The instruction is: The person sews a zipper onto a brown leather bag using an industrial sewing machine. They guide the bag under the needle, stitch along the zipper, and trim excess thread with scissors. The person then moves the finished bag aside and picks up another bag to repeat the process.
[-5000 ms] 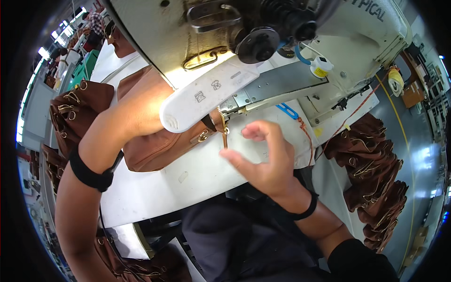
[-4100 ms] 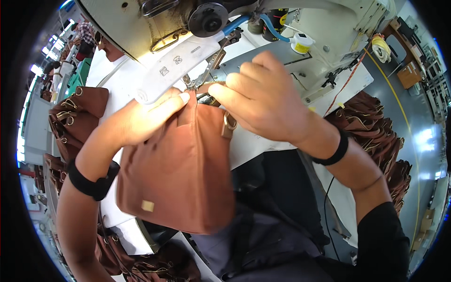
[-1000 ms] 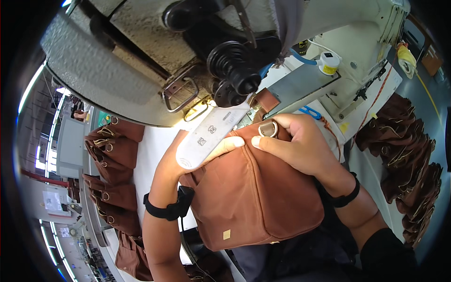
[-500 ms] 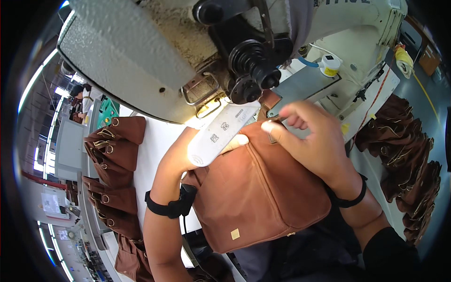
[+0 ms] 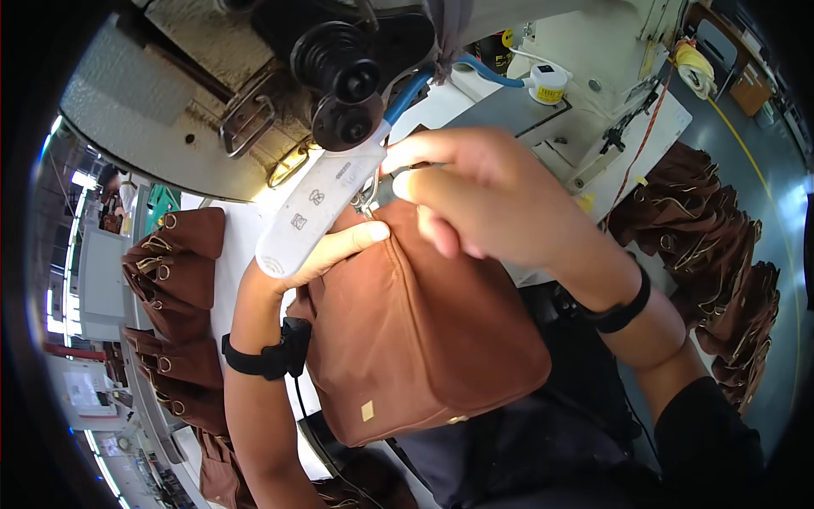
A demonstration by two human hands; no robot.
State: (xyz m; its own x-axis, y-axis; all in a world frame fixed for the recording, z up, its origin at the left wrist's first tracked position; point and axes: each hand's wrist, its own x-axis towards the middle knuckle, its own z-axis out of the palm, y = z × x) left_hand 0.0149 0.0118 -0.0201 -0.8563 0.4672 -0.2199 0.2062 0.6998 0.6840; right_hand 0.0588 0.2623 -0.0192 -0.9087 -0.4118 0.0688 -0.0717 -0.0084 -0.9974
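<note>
A brown leather-like bag (image 5: 407,331) with a small gold plate (image 5: 367,411) sits tilted under the head of a sewing machine (image 5: 144,136). My left hand (image 5: 339,246) grips the bag's upper edge, thumb pressed on top beside the raised seam; its other fingers are hidden. A long white lever-like piece (image 5: 314,208) with small printed figures crosses above that hand. A metal fitting (image 5: 367,199) shows at the bag's top, by the thumb. My right hand (image 5: 475,191) is closed in a pinch near the machine's sewing area; a dark brown bit shows between thumb and forefinger, too small to name.
Several similar brown bags (image 5: 174,288) stand along the left side of the white table. More brown pieces (image 5: 687,220) hang in a row at the right. A white cylindrical part (image 5: 547,83) with a blue tube is on the machine. Yellow cloth (image 5: 695,69) hangs at the far right.
The whole view has shifted, so machine and bag sit farther left. My right hand has moved toward the sewing area, closing from spread fingers into a pinch. The left hand still holds the bag.
</note>
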